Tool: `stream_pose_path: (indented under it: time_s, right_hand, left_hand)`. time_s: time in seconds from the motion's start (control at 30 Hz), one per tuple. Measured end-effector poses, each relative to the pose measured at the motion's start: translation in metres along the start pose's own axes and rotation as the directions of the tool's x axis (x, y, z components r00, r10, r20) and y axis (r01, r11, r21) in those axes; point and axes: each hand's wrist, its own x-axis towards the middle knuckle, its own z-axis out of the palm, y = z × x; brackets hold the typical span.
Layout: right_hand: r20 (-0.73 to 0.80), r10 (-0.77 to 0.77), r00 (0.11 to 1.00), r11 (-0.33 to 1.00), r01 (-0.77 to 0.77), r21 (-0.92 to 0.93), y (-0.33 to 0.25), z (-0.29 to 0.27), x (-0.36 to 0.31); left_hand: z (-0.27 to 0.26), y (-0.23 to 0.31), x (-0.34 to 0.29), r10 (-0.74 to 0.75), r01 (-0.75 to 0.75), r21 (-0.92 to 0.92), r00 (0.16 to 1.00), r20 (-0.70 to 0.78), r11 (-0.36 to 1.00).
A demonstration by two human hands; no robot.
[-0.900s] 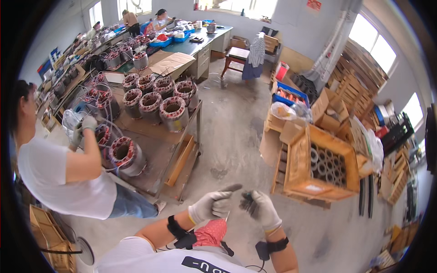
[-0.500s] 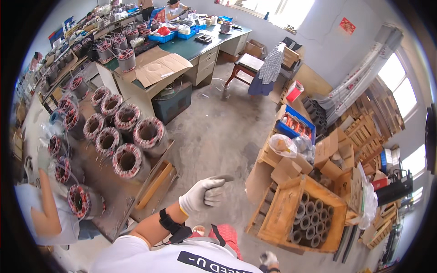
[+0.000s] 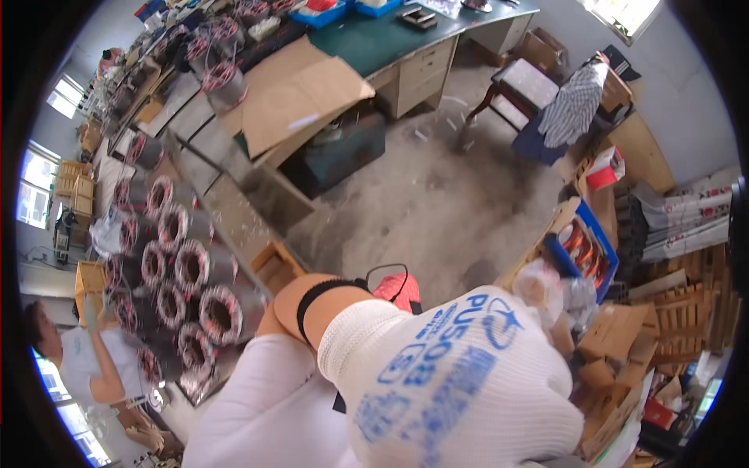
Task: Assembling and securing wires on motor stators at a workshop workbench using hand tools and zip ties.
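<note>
My left hand (image 3: pixel 468 382), in a white knitted glove with blue print, is raised close in front of me and fills the lower right of the view. Its back faces me; the fingers are bent away out of sight, so I cannot see whether they hold anything. A black strap circles the bare forearm behind the glove. My right hand is out of view. To the left, on a table, stand several grey motor stators (image 3: pixel 248 304) with reddish-white bound windings; my hand is apart from them.
A person in a white top (image 3: pixel 101 366) stands beyond the stators. A green-topped desk (image 3: pixel 367 39) carries flattened cardboard (image 3: pixel 300 97). A stool (image 3: pixel 527 86) stands farther off. At right are a blue crate (image 3: pixel 608 257) of orange-red parts and cardboard boxes (image 3: pixel 620 331).
My left hand has risen from over the floor to close in front of me. My right hand has left the view. The view has swung left and tilted.
</note>
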Motion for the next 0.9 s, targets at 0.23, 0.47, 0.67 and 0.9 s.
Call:
stream_pose_path:
  time_s: [0.23, 0.47, 0.67, 0.9]
  right_hand:
    - [0.081, -0.267, 0.960, 0.734, 0.148, 0.662, -0.403, 0.087, 0.245]
    - [0.191, -0.233, 0.954, 0.566, -0.027, 0.824, -0.551, 0.085, 0.355]
    - [0.166, -0.195, 0.967, 0.527, -0.039, 0.849, -0.633, 0.038, 0.557]
    - [0.366, -0.277, 0.888, 0.629, -0.120, 0.768, -0.827, 0.093, 0.758]
  left_hand:
    - [-0.213, 0.034, 0.167, 0.190, -0.237, -0.033, 0.845, -0.499, 0.971]
    - [-0.489, 0.040, 0.278, -0.277, 0.018, -0.409, 0.761, -0.586, 0.912]
    - [-0.644, 0.079, 0.374, -0.148, 0.142, -0.083, 0.546, -0.824, 0.986]
    - [-0.794, 0.113, 0.432, 0.041, 0.360, 0.135, 0.258, -0.965, 0.923]
